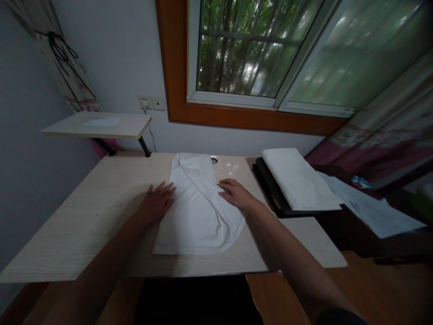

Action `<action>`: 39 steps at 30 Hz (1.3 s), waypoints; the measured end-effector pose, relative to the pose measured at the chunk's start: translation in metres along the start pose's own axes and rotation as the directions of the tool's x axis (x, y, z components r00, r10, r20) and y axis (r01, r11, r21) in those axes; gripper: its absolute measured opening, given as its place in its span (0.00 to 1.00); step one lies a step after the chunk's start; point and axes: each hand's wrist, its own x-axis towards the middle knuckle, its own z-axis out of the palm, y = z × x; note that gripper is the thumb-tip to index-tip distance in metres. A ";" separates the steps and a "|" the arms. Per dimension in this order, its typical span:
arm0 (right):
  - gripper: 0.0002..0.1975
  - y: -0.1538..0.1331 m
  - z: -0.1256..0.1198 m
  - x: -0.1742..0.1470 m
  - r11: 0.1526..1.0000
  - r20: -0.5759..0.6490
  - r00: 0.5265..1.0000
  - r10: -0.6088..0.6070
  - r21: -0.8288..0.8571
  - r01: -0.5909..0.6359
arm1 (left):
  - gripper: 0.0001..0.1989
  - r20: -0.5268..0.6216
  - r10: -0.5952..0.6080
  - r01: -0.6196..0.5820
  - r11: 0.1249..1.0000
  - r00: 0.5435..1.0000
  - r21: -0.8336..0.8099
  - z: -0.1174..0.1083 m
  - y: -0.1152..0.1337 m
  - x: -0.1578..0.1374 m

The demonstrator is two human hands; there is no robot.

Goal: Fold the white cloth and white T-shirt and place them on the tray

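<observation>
A white piece of cloth (196,212), perhaps a folded garment, lies on the light wooden desk (111,194). Creases run diagonally across it, and its lower right side is rounded and slightly rumpled. My left hand (158,201) rests at the cloth's left edge, fingers stretched out and touching the fabric. On the opposite edge, my right hand (235,193) lies with its fingers extended over the cloth's right border. Neither hand grips the fabric.
Right of the cloth, folded white fabric (299,180) sits on black folded items (270,192). A raised shelf (118,128) stands at the desk's back left. Behind the desk are a socket (151,103) and a window (250,58). Papers (368,203) lie farther right.
</observation>
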 end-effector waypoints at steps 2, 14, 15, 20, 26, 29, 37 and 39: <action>0.20 -0.004 -0.013 -0.014 0.999 0.016 1.000 0.022 0.049 -0.023 | 0.24 -0.004 0.031 -0.031 0.999 1.000 -0.031 -0.002 0.001 -0.013; 0.20 -0.026 -0.059 -0.092 0.705 0.191 0.857 0.478 0.499 -0.504 | 0.20 -0.078 0.369 -0.368 0.839 0.926 -0.401 -0.028 0.007 -0.031; 0.21 -0.033 -0.061 -0.092 0.657 0.179 0.844 0.505 0.555 -0.511 | 0.22 -0.077 0.375 -0.371 0.828 0.924 -0.419 -0.027 0.008 -0.031; 0.21 -0.080 -0.069 -0.071 0.567 0.017 0.841 0.541 0.731 -0.380 | 0.26 -0.070 0.313 -0.301 0.797 0.947 -0.524 -0.023 0.008 -0.034; 0.15 -0.164 -0.051 -0.023 0.694 -0.012 0.963 0.269 0.695 -0.185 | 0.19 0.018 0.079 -0.046 0.734 0.997 -0.678 -0.022 0.004 -0.037; 0.09 -0.201 -0.028 -0.007 0.815 -0.032 0.999 0.021 0.579 0.001 | 0.19 0.018 0.030 -0.009 0.711 0.999 -0.704 -0.023 0.005 -0.036; 0.11 -0.203 -0.001 -0.007 0.761 0.180 0.920 -0.347 0.628 0.165 | 0.24 0.060 0.059 0.002 0.698 0.996 -0.716 -0.024 0.011 -0.033; 0.11 -0.182 -0.005 -0.009 0.791 0.131 0.965 -0.228 0.603 0.104 | 0.24 0.075 0.061 0.008 0.725 0.995 -0.688 -0.020 0.011 -0.033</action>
